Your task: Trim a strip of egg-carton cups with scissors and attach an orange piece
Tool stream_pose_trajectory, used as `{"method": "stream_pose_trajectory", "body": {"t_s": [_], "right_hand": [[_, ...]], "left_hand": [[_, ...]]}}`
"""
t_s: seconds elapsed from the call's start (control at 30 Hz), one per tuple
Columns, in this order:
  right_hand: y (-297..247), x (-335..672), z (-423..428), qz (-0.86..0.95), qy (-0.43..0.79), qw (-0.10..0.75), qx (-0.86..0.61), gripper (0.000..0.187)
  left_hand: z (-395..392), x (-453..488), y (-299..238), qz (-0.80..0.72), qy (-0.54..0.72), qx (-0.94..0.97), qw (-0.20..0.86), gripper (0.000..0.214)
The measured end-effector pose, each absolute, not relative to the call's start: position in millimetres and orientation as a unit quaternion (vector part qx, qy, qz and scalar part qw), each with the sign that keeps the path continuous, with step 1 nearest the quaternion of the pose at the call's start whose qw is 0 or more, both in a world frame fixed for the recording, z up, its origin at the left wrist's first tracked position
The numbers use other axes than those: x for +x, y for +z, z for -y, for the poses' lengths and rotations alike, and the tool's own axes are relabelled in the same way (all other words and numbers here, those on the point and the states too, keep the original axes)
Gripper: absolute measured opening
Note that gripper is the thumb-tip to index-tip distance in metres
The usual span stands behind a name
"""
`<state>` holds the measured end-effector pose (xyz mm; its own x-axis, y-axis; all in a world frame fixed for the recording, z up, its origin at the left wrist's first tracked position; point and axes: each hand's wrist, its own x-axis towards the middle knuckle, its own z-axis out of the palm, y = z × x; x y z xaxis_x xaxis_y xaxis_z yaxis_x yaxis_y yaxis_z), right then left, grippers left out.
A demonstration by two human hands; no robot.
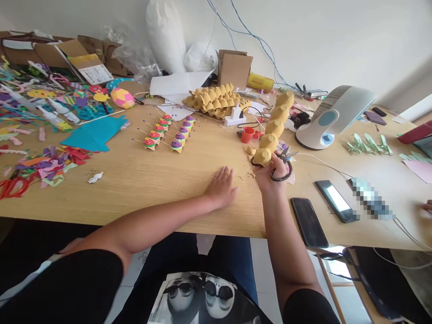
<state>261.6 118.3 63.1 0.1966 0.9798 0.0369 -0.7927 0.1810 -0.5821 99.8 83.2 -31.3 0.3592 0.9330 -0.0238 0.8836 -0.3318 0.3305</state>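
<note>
My left hand [221,186] lies flat on the wooden table, fingers stretched out and holding nothing. Raised over the table's right half, my right hand [272,176] is closed around a strip of yellow egg carton [275,128] and a pair of black-handled scissors [281,175]. The strip is a single row of cups, standing almost upright from the hand. The scissors' blades point to the right, partly hidden by the fingers. Small carton scraps [250,150] lie beside this hand. Two rows of painted egg-cup pieces, one red and green [154,137], one purple [180,137], stand left of centre.
Stacked egg cartons [216,96] sit at the back near a white power strip [234,118] and a red cup [247,134]. A white fan [332,119] and phones [308,222] occupy the right. Colourful paper scraps [64,164] and red scissors [15,185] cover the left. Another person's hand [428,207] shows at the right edge.
</note>
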Motion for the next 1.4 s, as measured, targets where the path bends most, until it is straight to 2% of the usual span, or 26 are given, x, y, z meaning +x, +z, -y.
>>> {"method": "stream_pose_trajectory", "body": {"t_s": [0.13,0.27,0.33,0.43,0.5,0.6,0.77,0.83,0.9,1.0,1.03,1.23,1.4], "right_hand": [[77.2,281.8,-96.9,0.233,0.582,0.747,-0.222,0.023],[76.4,315.9,-64.6,0.23,0.59,0.733,-0.248,0.023],[69.1,334.5,-49.9,0.222,0.584,0.731,-0.275,0.023],[54.1,356.6,-34.4,0.199,0.597,0.716,-0.302,0.021],[45.2,363.5,-28.6,0.176,0.6,0.718,-0.305,0.021],[38.3,361.1,-24.2,0.144,0.589,0.729,-0.318,0.02],[41.3,345.4,-16.4,0.167,0.598,0.714,-0.322,0.017],[42.8,345.4,-10.1,0.175,0.607,0.702,-0.328,0.019],[42.4,350.9,-2.0,0.177,0.606,0.698,-0.338,0.021],[38.2,365.3,11.7,0.18,0.594,0.702,-0.35,0.022],[36.0,370.1,16.1,0.18,0.593,0.701,-0.352,0.022],[26.4,378.6,29.9,0.158,0.596,0.706,-0.35,0.028],[33.3,361.1,27.7,0.16,0.614,0.699,-0.33,0.03]], "left_hand": [[-137.0,167.2,-20.7,-0.502,0.163,0.834,0.158,0.076],[-148.7,147.2,-1.9,-0.346,0.171,0.896,0.221,0.065],[-129.9,106.1,1.4,-0.273,0.132,0.926,0.227,0.075],[-85.3,43.4,-4.9,-0.237,0.064,0.944,0.22,0.105],[-62.0,22.7,-12.9,-0.24,0.04,0.946,0.214,0.109],[-60.0,39.4,-23.0,-0.252,0.034,0.947,0.196,0.101],[-131.3,133.3,-24.4,-0.308,0.097,0.933,0.158,0.112],[-162.4,161.0,-18.1,-0.336,0.133,0.923,0.134,0.108],[-183.2,171.6,-9.4,-0.354,0.164,0.913,0.114,0.097],[-186.5,153.2,-0.6,-0.368,0.169,0.905,0.133,0.061],[-179.7,139.8,-0.9,-0.381,0.161,0.899,0.142,0.059],[-103.3,75.5,-30.5,-0.525,0.076,0.838,0.129,0.088],[-92.0,136.7,-40.0,-0.521,0.1,0.832,0.163,0.093]]}}
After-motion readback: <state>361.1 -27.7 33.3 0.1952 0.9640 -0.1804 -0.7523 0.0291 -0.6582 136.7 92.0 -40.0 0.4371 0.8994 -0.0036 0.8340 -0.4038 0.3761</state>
